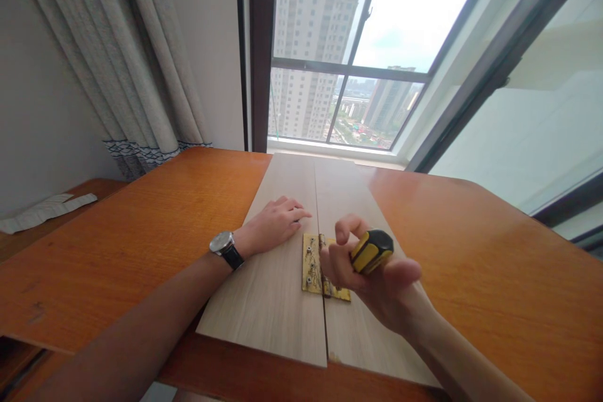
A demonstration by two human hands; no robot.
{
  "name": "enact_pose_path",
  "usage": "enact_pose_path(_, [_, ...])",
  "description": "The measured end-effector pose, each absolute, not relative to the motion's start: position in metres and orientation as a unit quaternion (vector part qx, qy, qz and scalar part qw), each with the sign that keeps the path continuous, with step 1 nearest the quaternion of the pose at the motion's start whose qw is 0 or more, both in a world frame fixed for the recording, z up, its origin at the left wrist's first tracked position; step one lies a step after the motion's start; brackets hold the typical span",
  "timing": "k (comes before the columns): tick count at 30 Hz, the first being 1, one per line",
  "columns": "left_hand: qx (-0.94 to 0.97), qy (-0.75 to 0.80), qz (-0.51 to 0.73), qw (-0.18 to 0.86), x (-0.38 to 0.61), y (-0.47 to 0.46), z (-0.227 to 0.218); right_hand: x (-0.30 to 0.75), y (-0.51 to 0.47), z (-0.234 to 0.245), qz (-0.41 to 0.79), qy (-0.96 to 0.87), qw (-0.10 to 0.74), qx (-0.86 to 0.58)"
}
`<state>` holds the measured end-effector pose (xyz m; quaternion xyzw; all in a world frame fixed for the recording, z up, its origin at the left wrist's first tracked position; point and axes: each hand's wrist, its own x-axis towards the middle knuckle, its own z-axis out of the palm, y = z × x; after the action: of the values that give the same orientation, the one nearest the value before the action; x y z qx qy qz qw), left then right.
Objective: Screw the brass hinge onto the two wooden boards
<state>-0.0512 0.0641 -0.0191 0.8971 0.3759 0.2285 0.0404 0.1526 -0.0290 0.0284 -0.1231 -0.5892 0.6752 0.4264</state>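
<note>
Brass-coloured, scuffed rectangular metal hinge (311,264) lies across the seam btw two pale wood-grain flat boards (273,301), its right leaf partly hidden. R hand (372,292) is curled round a chunky yellow-and-black tool handle (373,251) right above it, butt end facing up, thumb sticking out (can't see the tip, tbh). L hand (273,225) rests on the left board near the seam, fingers bent and close together; can't tell if they're pinching smth. Black-strapped round wristwatch (227,248) on that wrist. Boards sit on a glossy orange-brown wooden table (480,251), w/ a dark-framed glass window (348,69) behind.
</note>
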Motion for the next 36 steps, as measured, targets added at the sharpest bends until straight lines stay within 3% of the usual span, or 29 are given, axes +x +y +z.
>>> enact_pose_path(20, [0.899, 0.376, 0.223, 0.029, -0.051, 0.064, -0.019, 0.152, -0.026, 0.026, 0.665, -0.577, 0.445, -0.166])
enact_pose_path(26, [0.898, 0.374, 0.231, 0.019, -0.051, 0.065, -0.02, 0.147, -0.026, 0.032, 0.661, -0.539, 0.491, -0.178])
enact_pose_path(32, [0.899, 0.372, 0.228, 0.028, -0.051, 0.065, -0.021, 0.145, -0.032, 0.034, 0.686, -0.54, 0.451, -0.186])
enact_pose_path(36, [0.9, 0.371, 0.227, 0.021, -0.051, 0.065, -0.021, 0.146, -0.032, 0.036, 0.69, -0.524, 0.469, -0.17])
